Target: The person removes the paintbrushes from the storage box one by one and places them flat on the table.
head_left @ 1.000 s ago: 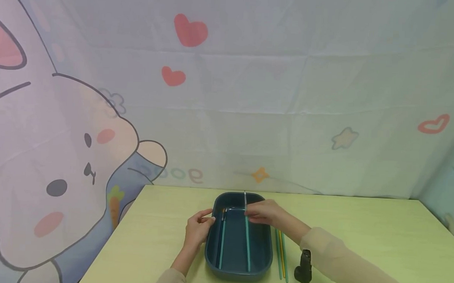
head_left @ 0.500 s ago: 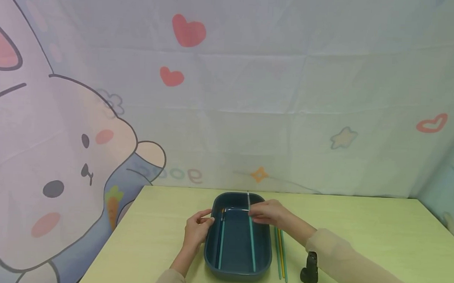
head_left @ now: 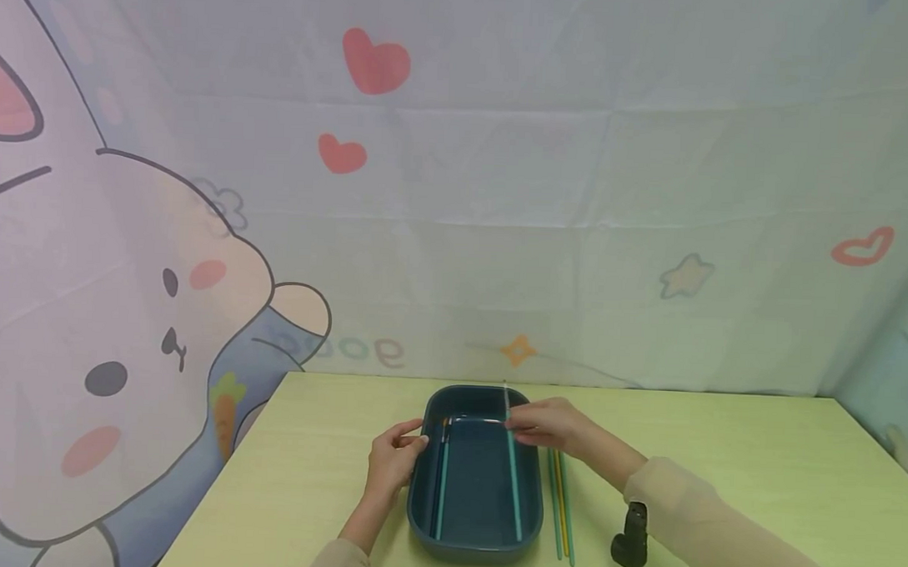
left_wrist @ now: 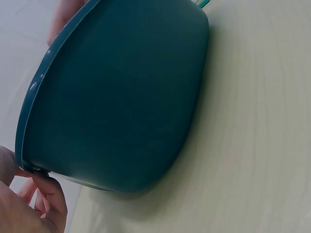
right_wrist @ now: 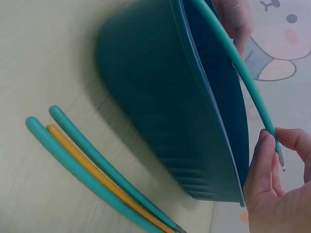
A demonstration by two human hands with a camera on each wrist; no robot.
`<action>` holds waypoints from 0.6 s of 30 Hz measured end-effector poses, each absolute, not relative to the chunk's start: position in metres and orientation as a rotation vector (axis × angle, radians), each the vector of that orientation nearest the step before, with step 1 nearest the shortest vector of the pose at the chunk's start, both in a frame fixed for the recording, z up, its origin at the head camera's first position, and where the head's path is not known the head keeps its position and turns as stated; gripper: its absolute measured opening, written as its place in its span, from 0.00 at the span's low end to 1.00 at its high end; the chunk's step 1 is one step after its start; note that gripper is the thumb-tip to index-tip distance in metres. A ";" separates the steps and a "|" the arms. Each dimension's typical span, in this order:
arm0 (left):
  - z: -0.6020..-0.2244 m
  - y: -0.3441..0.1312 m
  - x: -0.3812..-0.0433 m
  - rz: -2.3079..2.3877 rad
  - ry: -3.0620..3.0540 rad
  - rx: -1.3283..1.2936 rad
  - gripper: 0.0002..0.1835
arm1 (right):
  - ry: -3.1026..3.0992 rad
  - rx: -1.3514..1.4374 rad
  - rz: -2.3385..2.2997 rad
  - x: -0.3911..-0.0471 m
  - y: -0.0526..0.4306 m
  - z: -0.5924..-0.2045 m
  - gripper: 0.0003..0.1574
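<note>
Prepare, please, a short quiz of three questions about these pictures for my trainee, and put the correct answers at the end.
1. True or false: the left hand holds the rim of the blue container.

2. Fill in the missing word: on the table outside the container, the yellow handle lies between two ____ handles.

3. Choose one. Where does the right hand pinch its brush?
a) near the silver end
b) at the middle of the handle
c) at the rounded end without metal

Key: 1. True. 2. Blue-green. 3. a.
</note>
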State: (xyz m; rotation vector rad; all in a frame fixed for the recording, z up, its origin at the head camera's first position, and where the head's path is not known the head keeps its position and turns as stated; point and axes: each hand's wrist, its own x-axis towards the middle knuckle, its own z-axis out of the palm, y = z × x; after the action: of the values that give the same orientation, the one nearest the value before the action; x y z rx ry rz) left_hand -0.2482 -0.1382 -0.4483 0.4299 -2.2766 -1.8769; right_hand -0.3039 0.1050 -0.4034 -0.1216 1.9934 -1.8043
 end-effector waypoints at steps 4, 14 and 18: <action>-0.448 -0.139 -0.248 -1.875 -2.277 0.427 0.18 | 1.966 -0.141 -1.807 -0.303 0.109 -0.401 0.32; -0.450 -0.139 -0.249 -1.891 -2.260 0.427 0.17 | 1.939 -0.138 -1.813 -0.302 0.118 -0.399 0.33; -0.450 -0.139 -0.249 -1.891 -2.267 0.427 0.17 | 1.931 -0.140 -1.813 -0.303 0.122 -0.400 0.33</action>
State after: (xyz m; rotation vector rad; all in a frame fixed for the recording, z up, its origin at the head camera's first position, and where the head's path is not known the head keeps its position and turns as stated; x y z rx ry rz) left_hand -0.2486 -0.1391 -0.4498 0.4273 -2.2667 -1.8908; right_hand -0.3025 0.1220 -0.3999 -0.1399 1.9315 -1.8132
